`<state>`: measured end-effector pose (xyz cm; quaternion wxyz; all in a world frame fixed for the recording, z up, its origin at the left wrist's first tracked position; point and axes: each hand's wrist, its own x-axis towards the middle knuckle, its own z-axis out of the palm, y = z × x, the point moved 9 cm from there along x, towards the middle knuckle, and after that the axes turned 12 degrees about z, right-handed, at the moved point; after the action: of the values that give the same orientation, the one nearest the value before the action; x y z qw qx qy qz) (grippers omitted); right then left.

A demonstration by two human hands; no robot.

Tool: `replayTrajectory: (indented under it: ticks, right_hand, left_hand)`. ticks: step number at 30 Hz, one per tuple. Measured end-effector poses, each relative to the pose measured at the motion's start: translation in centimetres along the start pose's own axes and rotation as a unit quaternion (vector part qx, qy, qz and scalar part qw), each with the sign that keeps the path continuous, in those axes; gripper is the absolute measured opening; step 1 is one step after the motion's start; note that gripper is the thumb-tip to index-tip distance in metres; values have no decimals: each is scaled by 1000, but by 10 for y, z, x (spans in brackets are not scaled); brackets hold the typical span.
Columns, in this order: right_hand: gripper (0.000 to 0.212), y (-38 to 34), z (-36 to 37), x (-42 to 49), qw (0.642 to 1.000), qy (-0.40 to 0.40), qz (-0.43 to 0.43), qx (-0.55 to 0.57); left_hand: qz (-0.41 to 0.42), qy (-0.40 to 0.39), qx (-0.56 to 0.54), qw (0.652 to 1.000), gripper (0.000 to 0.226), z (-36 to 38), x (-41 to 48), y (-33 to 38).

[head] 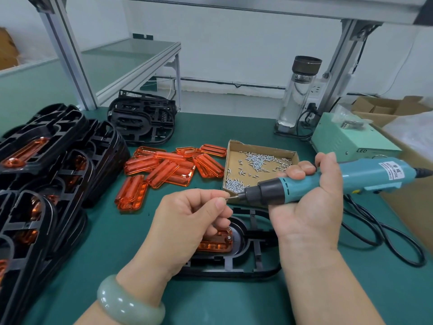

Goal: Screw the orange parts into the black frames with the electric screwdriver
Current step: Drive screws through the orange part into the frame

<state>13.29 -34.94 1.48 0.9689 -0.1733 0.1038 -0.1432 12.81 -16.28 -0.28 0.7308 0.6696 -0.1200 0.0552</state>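
A black frame [255,268] lies flat on the green mat in front of me, with an orange part [218,242] seated in it, partly hidden under my left hand. My left hand [187,221] pinches a small screw [228,197] between thumb and forefinger, right at the bit tip. My right hand [311,198] grips the teal electric screwdriver [328,179], held nearly level and pointing left above the frame. A loose pile of orange parts [168,167] lies further back.
A cardboard tray [232,151] of small screws sits behind my hands. Stacked black frames with orange parts [46,174] fill the left side; another black frame stack [143,120] stands behind. A glass bottle [297,95], a green power box [351,137] and looping cable [386,238] are on the right.
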Motion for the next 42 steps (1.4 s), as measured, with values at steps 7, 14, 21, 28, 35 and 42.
replayTrajectory:
  ticks: [7,14,21,28,35,42]
  right_hand:
    - [28,0,-2,3,1000,8,10,16]
    - [25,3,-4,3,1000,19,11,4]
    - [23,5,-5,3,1000,22,9,-6]
    - [23,7,-6,3,1000,19,12,3]
    - [26,7,-6,3,999,28,23,21]
    - [22,4,-9,5,999,38,23,21]
  left_hand:
    - [-16,-12,-65,998,28,4,1,-2]
    - [3,14,-2,1000,25,-2,2,-2]
    - [13,22,21,999,21,-6,1,-1]
    - [41,15,49,998,17,-6,1,4]
    - [40,11,51,998,14,-5,1,5]
    - [28,4,39,999,12,-6,1,5]
